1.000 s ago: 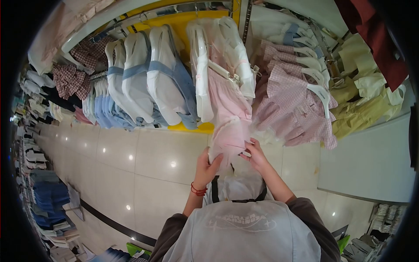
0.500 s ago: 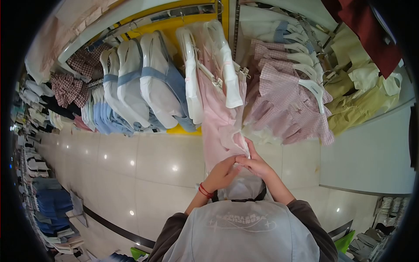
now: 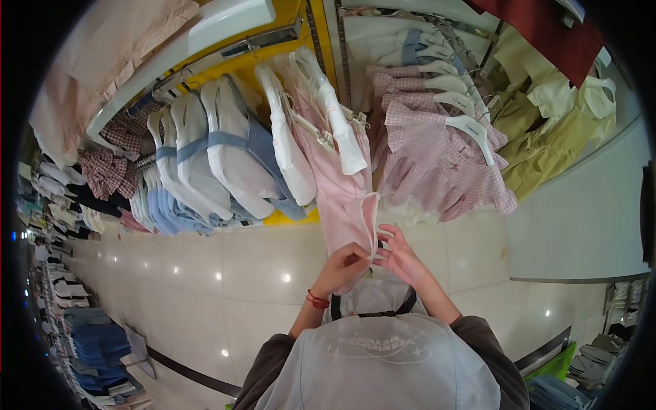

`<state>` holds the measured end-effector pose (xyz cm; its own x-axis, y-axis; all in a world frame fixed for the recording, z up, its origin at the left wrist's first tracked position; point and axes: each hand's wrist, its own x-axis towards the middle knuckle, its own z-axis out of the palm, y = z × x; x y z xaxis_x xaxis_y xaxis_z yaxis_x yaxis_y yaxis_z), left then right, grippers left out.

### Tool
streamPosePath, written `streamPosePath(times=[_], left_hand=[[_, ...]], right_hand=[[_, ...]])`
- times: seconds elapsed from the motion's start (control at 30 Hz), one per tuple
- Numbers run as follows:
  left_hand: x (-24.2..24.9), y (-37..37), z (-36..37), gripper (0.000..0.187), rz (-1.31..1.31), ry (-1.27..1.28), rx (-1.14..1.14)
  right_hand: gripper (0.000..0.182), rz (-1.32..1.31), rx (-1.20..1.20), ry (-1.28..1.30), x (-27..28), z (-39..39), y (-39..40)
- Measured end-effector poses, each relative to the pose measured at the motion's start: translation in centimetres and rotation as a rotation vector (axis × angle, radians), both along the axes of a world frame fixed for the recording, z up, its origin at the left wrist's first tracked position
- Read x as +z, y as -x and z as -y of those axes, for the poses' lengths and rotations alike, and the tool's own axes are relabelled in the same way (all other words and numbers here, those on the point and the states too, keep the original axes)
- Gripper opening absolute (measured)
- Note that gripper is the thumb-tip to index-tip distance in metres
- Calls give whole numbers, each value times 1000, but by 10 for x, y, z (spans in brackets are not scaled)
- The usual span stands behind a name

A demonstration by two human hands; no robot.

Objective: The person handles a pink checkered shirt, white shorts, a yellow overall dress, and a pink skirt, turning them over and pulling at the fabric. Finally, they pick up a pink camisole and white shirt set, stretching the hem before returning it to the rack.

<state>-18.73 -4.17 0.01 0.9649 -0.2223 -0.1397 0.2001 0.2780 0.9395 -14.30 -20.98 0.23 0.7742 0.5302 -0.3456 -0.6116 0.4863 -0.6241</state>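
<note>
A pair of pink trousers (image 3: 336, 205) hangs from a clip hanger on the rack in front of me, with its hem opening turned toward me. My left hand (image 3: 346, 268) is closed on the lower part of the leg, thumb and fingers pinching the fabric near the hem; a red cord bracelet circles that wrist. Just right of the hem, my right hand (image 3: 403, 258) has its fingers spread, the fingertips right at the edge of the cloth. White tops on hangers (image 3: 345, 130) flank the trousers above.
White-and-blue outfits (image 3: 229, 160) hang to the left, pink checked dresses (image 3: 444, 154) to the right, and yellow garments (image 3: 560, 147) farther right. Folded jeans (image 3: 102, 348) lie low at the left. A pale cabinet side (image 3: 581, 225) stands at the right above a tiled floor (image 3: 260, 301).
My right hand has loosened from the fabric and spread its fingers, moving slightly away from my left. The hem opening now shows wider. The view has shifted a little.
</note>
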Motion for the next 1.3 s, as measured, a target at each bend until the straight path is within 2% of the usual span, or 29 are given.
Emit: streamPosePath(times=[0.07,0.1,0.17,0.27,0.3,0.37,0.4,0.47,0.5,0.6,0.7,0.77,0.9,1.0,1.1,1.2,1.3], left_hand=[[-5,-1,4,4,21,-149,-97],[-8,-2,5,4,33,-224,-144],[-11,-4,4,4,-23,-81,-155],[-13,-6,0,5,-61,6,-123],[-9,-7,0,6,-66,13,-104],[3,-4,11,8,-3,-74,61],[9,-4,15,9,28,-117,143],[3,-6,12,10,34,-285,141],[-1,-7,10,11,35,-369,140],[-9,-10,0,14,301,-714,205],[3,-5,0,17,277,-499,193],[4,-6,-4,16,275,-591,162],[9,-3,-4,17,312,-618,161],[14,-2,-5,20,361,-743,130],[14,0,-10,22,361,-859,140],[14,3,-7,22,536,-903,202],[3,6,-8,21,305,-537,265]], right_hand=[[31,254,82,288,2,-5,8],[31,264,83,307,-2,-6,9],[31,287,83,342,-18,-8,9],[30,33,-80,120,-27,-7,7],[29,136,-59,195,-23,-8,8],[29,341,-16,346,-14,-7,10],[30,375,23,323,-16,-9,12],[33,439,99,279,-24,-11,15],[32,483,180,394,-26,-8,14],[28,503,175,280,-29,-15,15],[24,476,151,337,-40,-20,16],[24,448,176,354,-64,-17,15],[19,394,113,343,-38,-20,13],[14,546,151,513,-38,-18,11],[16,464,52,309,-22,-26,12],[19,511,103,436,-33,-26,10],[15,362,-59,368,-45,-33,4]])
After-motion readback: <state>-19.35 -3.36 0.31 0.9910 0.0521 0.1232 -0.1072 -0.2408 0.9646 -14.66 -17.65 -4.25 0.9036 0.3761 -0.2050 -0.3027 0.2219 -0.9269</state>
